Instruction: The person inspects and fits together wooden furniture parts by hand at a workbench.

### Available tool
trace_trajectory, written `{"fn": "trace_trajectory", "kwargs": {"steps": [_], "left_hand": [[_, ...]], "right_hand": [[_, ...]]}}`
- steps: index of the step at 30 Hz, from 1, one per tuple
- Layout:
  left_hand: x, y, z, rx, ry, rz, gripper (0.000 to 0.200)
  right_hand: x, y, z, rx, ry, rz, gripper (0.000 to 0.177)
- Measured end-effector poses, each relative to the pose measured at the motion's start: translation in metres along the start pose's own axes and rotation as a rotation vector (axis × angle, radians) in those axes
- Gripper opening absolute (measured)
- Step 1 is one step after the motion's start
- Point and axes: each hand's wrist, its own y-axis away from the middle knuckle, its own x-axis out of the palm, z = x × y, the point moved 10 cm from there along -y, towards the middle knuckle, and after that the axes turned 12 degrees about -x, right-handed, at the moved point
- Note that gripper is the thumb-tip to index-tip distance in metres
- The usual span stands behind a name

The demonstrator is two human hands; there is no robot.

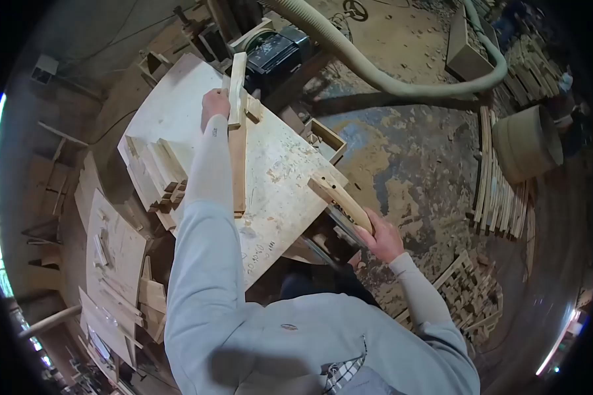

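Note:
My left hand (pixel 216 105) is closed at the far part of the worktable (pixel 277 178), against a pale wooden strip (pixel 238 85); its fingertips are partly hidden. Under and beside that strip runs a longer brown board (pixel 238 171), with a small wood block (pixel 253 109) to its right. Over the table's right edge, my right hand (pixel 383 238) grips the near end of a wooden piece (pixel 341 199) that has dark holes in it. The far end of this piece overlaps the table corner.
Stacked wooden pieces (pixel 155 171) stand at the table's left. A motor (pixel 277 52) sits beyond it, and a thick hose (pixel 375 79) curves across the back. Slats (pixel 497 184), a round drum (pixel 527 141) and a heap of offcuts (pixel 468 293) lie to the right.

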Motion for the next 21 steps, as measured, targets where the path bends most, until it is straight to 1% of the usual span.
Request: {"fn": "trace_trajectory", "kwargs": {"steps": [2, 3, 6, 9, 10, 11, 13, 14, 16, 17, 19, 20, 21], "left_hand": [[-0.009, 0.023, 0.001, -0.048, 0.104, 0.051, 0.042], [-0.007, 0.03, 0.001, -0.044, 0.1, 0.048, 0.042], [0.004, 0.053, -0.003, 0.039, 0.214, 0.008, 0.036], [0.016, 0.053, 0.004, 0.016, 0.281, -0.034, 0.038], [0.01, 0.052, 0.006, 0.032, 0.204, -0.144, 0.039], [0.012, 0.051, 0.01, 0.036, 0.201, -0.147, 0.039], [-0.005, 0.074, 0.002, 0.286, 0.041, -0.37, 0.037], [-0.007, 0.079, 0.007, 0.288, 0.037, -0.368, 0.037], [0.004, 0.092, -0.002, 0.418, 0.02, -0.184, 0.035], [0.003, 0.095, -0.001, 0.419, 0.016, -0.182, 0.035], [0.007, 0.076, 0.033, 0.147, 0.196, -0.157, 0.034], [0.011, 0.068, 0.029, 0.194, 0.147, -0.151, 0.031], [0.008, 0.07, 0.022, 0.194, 0.143, -0.15, 0.031]], "right_hand": [[-0.011, 0.01, 0.003, -0.104, 0.015, -0.053, 0.063], [-0.016, 0.017, 0.002, -0.106, 0.011, -0.056, 0.063], [-0.023, 0.036, -0.003, -0.088, -0.015, -0.045, 0.061], [-0.025, 0.049, -0.008, -0.089, -0.048, -0.068, 0.061], [-0.024, 0.051, -0.009, -0.072, -0.051, -0.051, 0.061], [-0.022, 0.052, -0.011, -0.055, -0.054, -0.035, 0.061], [-0.021, 0.058, -0.011, -0.055, -0.056, -0.041, 0.062], [-0.022, 0.06, -0.011, -0.057, -0.054, -0.049, 0.062], [-0.02, 0.064, -0.011, -0.038, -0.039, -0.03, 0.062], [-0.019, 0.065, -0.012, -0.022, -0.019, -0.011, 0.063], [-0.026, 0.059, -0.005, -0.02, -0.014, -0.006, 0.064], [-0.028, 0.056, -0.003, -0.019, -0.006, -0.001, 0.064], [-0.028, 0.055, -0.003, -0.017, -0.01, -0.001, 0.064]]}}
